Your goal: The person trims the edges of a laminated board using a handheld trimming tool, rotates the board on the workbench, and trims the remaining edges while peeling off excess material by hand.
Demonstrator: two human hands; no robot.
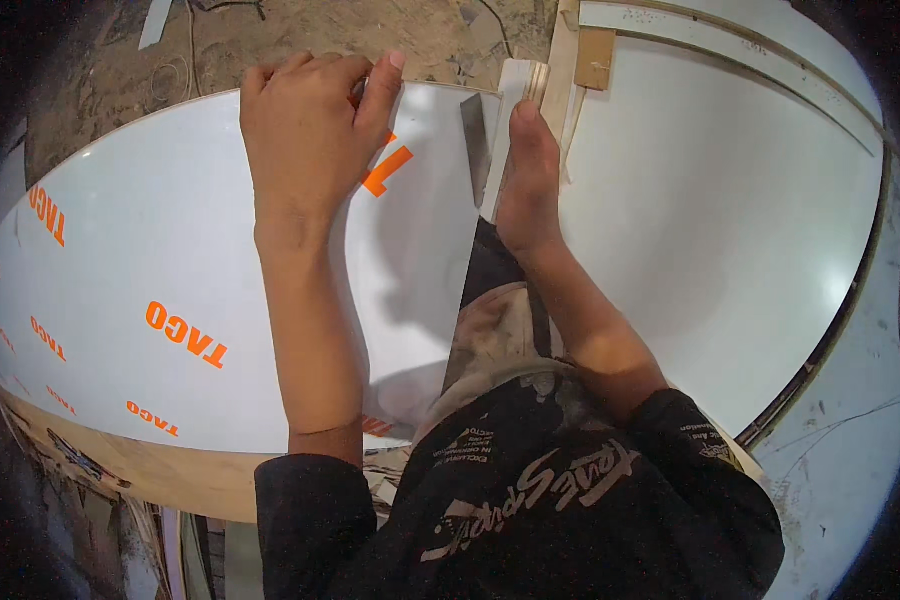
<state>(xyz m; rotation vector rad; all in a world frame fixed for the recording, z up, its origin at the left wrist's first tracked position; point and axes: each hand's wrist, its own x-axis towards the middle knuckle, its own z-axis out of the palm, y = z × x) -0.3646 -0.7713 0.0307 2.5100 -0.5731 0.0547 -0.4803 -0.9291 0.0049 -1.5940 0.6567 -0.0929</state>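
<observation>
A wide white sheet [220, 270] with orange print lies on my left. My left hand [308, 130] rests over its far edge, fingers curled down past the edge and thumb out to the right. On the right, my right hand [530, 185] grips a pale wooden strip [515, 85], thumb along its near side; its other fingers are mostly hidden. Just left of that strip, a narrow grey flat piece [474, 140] lies slanted at the sheet's right edge. I cannot make out its kind.
A large plain white panel [720, 200] stretches out to the right. A white-faced strip [730, 35] and a small brown block [596, 58] are at its far side. Dusty brown floor [120, 110] with cords shows beyond. Several boards [190, 545] stand below the left sheet.
</observation>
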